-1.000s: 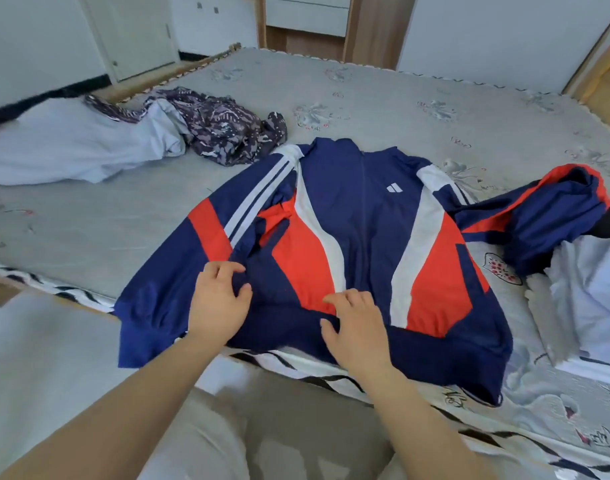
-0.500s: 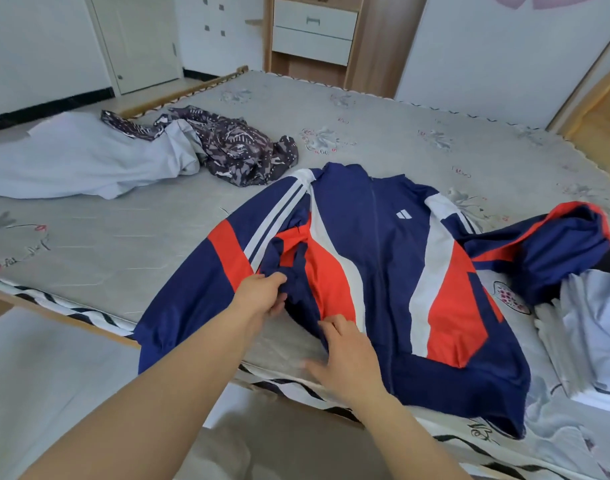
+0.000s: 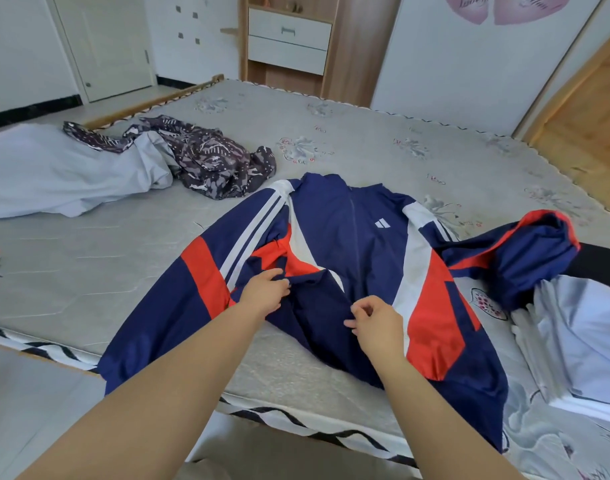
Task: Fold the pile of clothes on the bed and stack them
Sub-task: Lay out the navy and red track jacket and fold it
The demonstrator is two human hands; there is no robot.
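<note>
Gripping a bunched fold of the jacket (image 3: 334,237) near its left side, your left hand (image 3: 266,295) has its fingers curled into the navy cloth, while your right hand (image 3: 376,322) pinches the fabric at the lower front with bent fingers. The jacket lies front-up on the near part of the bed (image 3: 365,140), its left sleeve hanging over the edge. A patterned garment (image 3: 210,157) lies farther back, touching a pale grey one (image 3: 61,171).

Bare forearms (image 3: 179,382), sleeveless, ringless hands (image 3: 378,325).

Both bare arms reach forward; the left hand (image 3: 264,293) and right hand (image 3: 378,323) each pinch cloth with curled fingers.
</note>
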